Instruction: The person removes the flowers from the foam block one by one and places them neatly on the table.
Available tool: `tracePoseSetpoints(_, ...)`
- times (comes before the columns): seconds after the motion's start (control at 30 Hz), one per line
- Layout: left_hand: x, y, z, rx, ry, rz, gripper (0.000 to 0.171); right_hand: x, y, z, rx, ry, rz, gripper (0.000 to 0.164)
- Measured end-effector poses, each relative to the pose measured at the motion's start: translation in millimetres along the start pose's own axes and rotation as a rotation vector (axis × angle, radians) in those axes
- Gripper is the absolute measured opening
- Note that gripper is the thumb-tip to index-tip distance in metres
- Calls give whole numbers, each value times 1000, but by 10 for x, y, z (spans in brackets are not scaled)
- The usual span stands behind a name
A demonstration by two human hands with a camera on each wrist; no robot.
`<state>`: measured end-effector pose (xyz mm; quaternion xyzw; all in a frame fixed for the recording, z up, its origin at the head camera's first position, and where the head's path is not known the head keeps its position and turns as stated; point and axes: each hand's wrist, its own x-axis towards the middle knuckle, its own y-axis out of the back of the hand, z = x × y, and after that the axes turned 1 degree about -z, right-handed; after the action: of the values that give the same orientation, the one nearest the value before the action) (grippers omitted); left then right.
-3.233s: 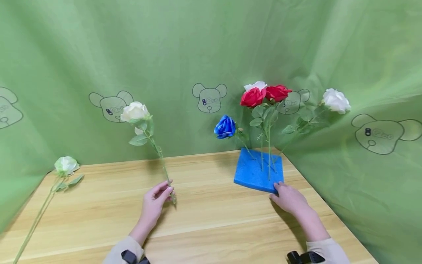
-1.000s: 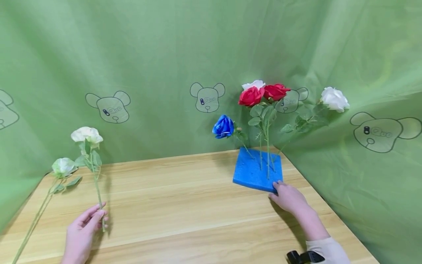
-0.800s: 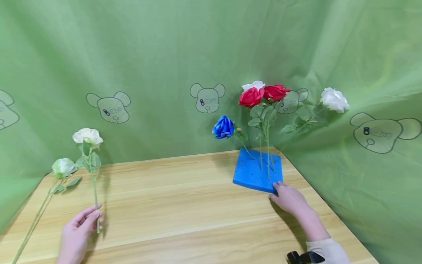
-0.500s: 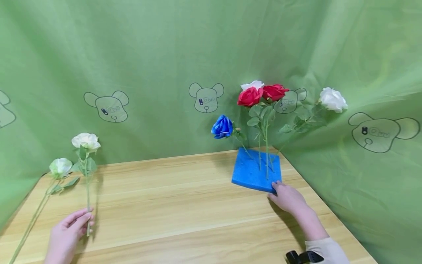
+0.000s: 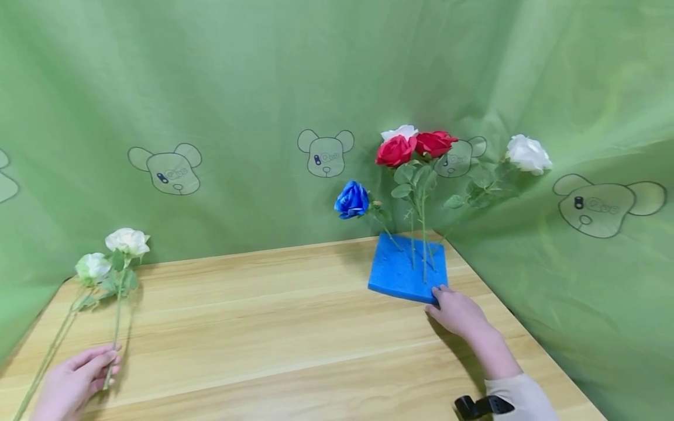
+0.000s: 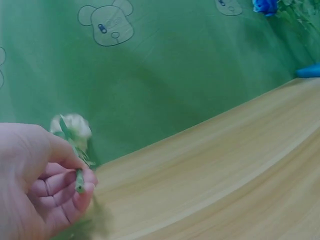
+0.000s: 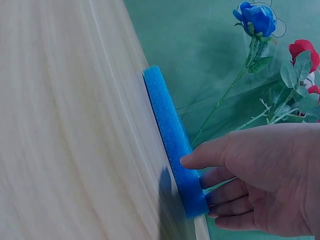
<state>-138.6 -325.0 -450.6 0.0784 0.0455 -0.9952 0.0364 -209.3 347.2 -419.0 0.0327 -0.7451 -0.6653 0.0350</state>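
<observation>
My left hand (image 5: 76, 377) pinches the lower stem of a white artificial rose (image 5: 127, 241) at the left of the head view. The cut end of its stem pokes out between thumb and fingers in the left wrist view. Beside it, a pale green-white rose (image 5: 92, 268) lies on the table, its leaves overlapped by the held one. At the right, my right hand (image 5: 460, 316) grips the near right corner of a blue foam block (image 5: 389, 275), thumb on its front side (image 7: 172, 130). Standing in the foam are a blue rose (image 5: 351, 200), red roses (image 5: 396, 152) and white roses (image 5: 528, 154).
A light wooden table (image 5: 253, 327) spans the space between the hands. Green cloth (image 5: 247, 117) printed with bear heads hangs behind it and along both sides. The far right white rose leans out toward the right-hand cloth.
My left hand has carried the white rose from the middle left to the far left, lowering its bloom until it sits by the lying rose. My right hand keeps its grip on the foam.
</observation>
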Motion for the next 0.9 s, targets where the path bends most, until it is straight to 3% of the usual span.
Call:
tracePoseSetpoints(0.27, 25, 196, 116, 222, 234, 11, 25, 15, -6, -35, 3, 8, -6, 51)
tracePoseSetpoints(0.4, 9, 252, 156, 255, 306, 16, 20, 3, 19, -63, 8, 0, -15, 51)
tracePoseSetpoints(0.7, -9, 302, 213, 330, 343, 5, 22, -34, 11, -46, 7, -5, -16, 52)
tracePoseSetpoints(0.9, 48, 462, 106, 260, 344, -117, 22, -44, -8, -34, 10, -8, -17, 52)
